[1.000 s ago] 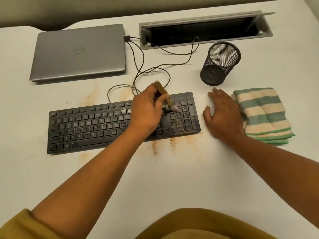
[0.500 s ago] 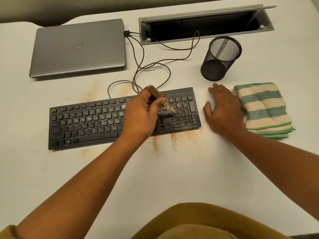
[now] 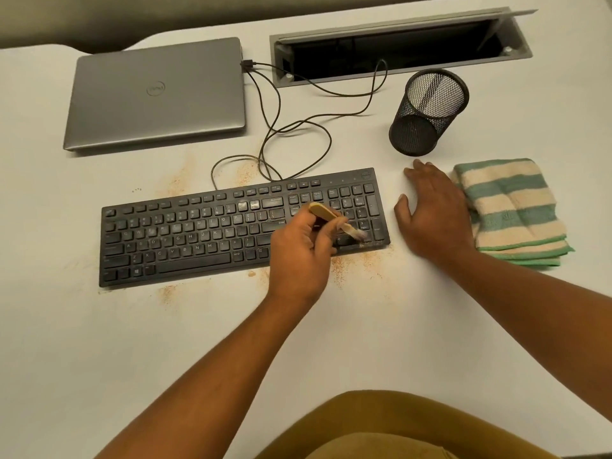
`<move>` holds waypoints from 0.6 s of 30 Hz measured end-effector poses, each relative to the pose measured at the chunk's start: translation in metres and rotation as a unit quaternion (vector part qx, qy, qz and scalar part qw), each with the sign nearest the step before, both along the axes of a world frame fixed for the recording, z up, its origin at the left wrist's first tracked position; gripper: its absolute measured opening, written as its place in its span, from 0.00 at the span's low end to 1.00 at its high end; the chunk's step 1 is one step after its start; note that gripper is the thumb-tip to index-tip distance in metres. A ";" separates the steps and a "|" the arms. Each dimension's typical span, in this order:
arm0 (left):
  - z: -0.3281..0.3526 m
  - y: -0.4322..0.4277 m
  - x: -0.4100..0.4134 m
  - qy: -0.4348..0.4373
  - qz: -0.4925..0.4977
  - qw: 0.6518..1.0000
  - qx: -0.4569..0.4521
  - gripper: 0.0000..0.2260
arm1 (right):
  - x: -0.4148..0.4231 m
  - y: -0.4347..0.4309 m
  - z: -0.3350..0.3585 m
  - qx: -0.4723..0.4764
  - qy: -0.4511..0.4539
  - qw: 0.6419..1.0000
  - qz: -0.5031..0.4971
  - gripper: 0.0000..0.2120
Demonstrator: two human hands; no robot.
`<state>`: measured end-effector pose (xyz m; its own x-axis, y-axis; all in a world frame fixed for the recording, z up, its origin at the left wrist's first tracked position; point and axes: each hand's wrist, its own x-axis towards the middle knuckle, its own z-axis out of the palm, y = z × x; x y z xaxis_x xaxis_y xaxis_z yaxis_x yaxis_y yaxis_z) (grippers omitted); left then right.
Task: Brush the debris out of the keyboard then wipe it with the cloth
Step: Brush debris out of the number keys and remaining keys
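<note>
Stage: You are in the brushing step, I judge; the wiping step has not begun.
Left hand: Your left hand (image 3: 299, 256) grasps the brush (image 3: 324, 211), fingers curled round its wooden handle. The bristles point away from the hand to its right, down at the number-pad corner of the keyboard (image 3: 198, 236).
Right hand: Your right hand (image 3: 433, 220) is released, lying flat on the tabletop (image 3: 165, 342) with fingers spread, holding nothing.
Cloth: The striped cloth (image 3: 510, 210) lies folded at the outer edge of your right hand. I cannot tell whether the two touch.
Done: Orange debris (image 3: 367, 260) lies on the tabletop just beside your left-hand fingers, along the keyboard's near edge. More lies beyond the far edge, by the cable (image 3: 298, 127). Much has been swept off the keys, by my judgement.
Left: A pale dusty film shows on keys to the left of your left hand. Finish brushing, then take the cloth.
Hidden: Your left hand covers the keys beneath it. The bristle tip is blurred, so its contact with the keys is unconfirmed. Grit between the keys is too small to make out.
</note>
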<state>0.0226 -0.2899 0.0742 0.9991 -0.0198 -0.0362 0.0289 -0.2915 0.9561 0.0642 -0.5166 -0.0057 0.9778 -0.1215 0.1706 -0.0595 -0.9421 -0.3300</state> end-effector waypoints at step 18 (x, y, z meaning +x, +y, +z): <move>-0.016 -0.017 -0.022 -0.019 0.035 0.999 -0.020 0.03 | 0.000 0.000 0.001 -0.004 0.005 1.000 -0.001 0.26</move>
